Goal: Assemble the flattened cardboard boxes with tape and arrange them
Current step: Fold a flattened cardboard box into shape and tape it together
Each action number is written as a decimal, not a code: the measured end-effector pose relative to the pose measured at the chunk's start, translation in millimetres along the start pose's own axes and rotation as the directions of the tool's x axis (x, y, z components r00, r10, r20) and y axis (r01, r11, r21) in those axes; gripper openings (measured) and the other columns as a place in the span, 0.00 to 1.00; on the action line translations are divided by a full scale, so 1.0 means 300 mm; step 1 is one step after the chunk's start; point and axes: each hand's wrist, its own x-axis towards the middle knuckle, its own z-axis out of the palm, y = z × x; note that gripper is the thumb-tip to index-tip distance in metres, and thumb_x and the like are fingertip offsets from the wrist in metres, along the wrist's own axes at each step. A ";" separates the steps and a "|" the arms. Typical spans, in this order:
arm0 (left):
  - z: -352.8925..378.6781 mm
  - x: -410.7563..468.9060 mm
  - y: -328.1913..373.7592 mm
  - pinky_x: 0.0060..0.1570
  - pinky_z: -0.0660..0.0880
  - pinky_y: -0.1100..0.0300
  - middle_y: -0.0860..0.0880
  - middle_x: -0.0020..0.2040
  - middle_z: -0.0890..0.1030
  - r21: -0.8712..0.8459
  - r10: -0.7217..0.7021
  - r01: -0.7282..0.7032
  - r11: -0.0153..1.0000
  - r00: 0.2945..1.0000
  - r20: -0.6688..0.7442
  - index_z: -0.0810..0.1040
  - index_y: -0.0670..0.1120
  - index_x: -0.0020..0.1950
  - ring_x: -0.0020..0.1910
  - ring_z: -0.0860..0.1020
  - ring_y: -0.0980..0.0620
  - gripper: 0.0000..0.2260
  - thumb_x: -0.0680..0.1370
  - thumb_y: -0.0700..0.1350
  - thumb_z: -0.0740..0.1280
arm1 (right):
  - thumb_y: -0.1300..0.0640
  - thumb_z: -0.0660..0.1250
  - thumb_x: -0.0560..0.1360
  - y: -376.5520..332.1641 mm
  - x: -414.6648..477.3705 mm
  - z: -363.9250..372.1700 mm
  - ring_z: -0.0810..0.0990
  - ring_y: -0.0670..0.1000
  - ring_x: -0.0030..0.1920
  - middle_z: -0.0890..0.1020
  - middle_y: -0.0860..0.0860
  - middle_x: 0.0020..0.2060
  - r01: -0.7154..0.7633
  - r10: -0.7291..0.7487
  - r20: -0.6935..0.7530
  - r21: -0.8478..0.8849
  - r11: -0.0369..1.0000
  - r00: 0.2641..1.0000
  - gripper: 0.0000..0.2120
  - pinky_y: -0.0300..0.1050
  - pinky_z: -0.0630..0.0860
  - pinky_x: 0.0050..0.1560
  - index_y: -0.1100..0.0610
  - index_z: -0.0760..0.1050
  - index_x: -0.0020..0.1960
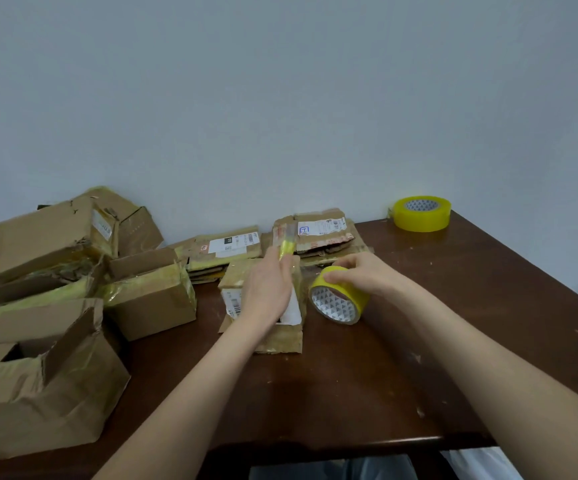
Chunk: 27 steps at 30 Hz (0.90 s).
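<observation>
- Flattened cardboard box flat on the dark wooden bench, mid-bench, white label up, partly hidden under the left hand.
- Around it: two stacks of flattened boxes behind, against the pale wall; assembled boxes heaped to the left, tape-wrapped and crumpled, one large open box nearest the front edge.
- Spare yellow tape roll lying flat at the far right corner of the bench, well apart from both hands.
- Working tape roll just right of the flattened box, standing tilted on its edge, patterned core facing the camera.
- Left hand over the flattened box, palm turned inward, fingers stretched forward and together, a strip of yellow tape at the fingertips; hold on the strip blurred, cannot tell whether pinched or only stuck.
- Right hand curled over the top of the working roll, fingers wrapped around its yellow rim, gripping it.
- Both bare forearms reaching in from the near edge, converging toward mid-bench, left across the box, right beside it.
</observation>
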 end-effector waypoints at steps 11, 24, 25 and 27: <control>-0.025 -0.115 -0.010 0.29 0.63 0.64 0.51 0.34 0.73 -0.107 0.049 -0.056 0.993 0.997 -0.063 0.71 0.45 0.49 0.32 0.70 0.55 0.08 0.83 0.47 0.55 | 0.49 0.62 0.75 -0.055 -0.105 -0.006 0.72 0.51 0.53 0.75 0.49 0.57 0.058 -0.100 -0.110 -0.331 0.942 0.989 0.17 0.46 0.70 0.48 0.45 0.73 0.63; -0.034 -0.096 0.003 0.37 0.70 0.55 0.45 0.41 0.78 -0.101 0.031 -0.032 0.994 0.999 -0.012 0.73 0.43 0.52 0.41 0.76 0.46 0.11 0.83 0.47 0.54 | 0.47 0.61 0.77 -0.029 -0.105 0.003 0.76 0.55 0.59 0.77 0.52 0.62 -0.090 -0.003 -0.192 -0.472 0.877 0.981 0.19 0.46 0.71 0.48 0.45 0.71 0.67; -0.035 -0.092 -0.001 0.38 0.70 0.55 0.45 0.42 0.78 -0.092 0.020 -0.020 0.996 1.000 -0.004 0.73 0.43 0.52 0.41 0.76 0.47 0.11 0.83 0.48 0.54 | 0.47 0.60 0.77 -0.033 -0.102 0.004 0.76 0.56 0.59 0.77 0.52 0.61 -0.098 -0.002 -0.195 -0.501 0.860 0.981 0.19 0.46 0.70 0.48 0.45 0.71 0.67; -0.036 -0.089 -0.009 0.38 0.68 0.56 0.47 0.42 0.77 -0.075 0.006 -0.006 0.997 1.000 -0.002 0.73 0.43 0.53 0.41 0.75 0.49 0.12 0.83 0.48 0.54 | 0.47 0.60 0.78 -0.035 -0.106 0.007 0.76 0.57 0.60 0.77 0.53 0.62 -0.107 -0.005 -0.205 -0.532 0.840 0.979 0.18 0.46 0.69 0.48 0.45 0.71 0.67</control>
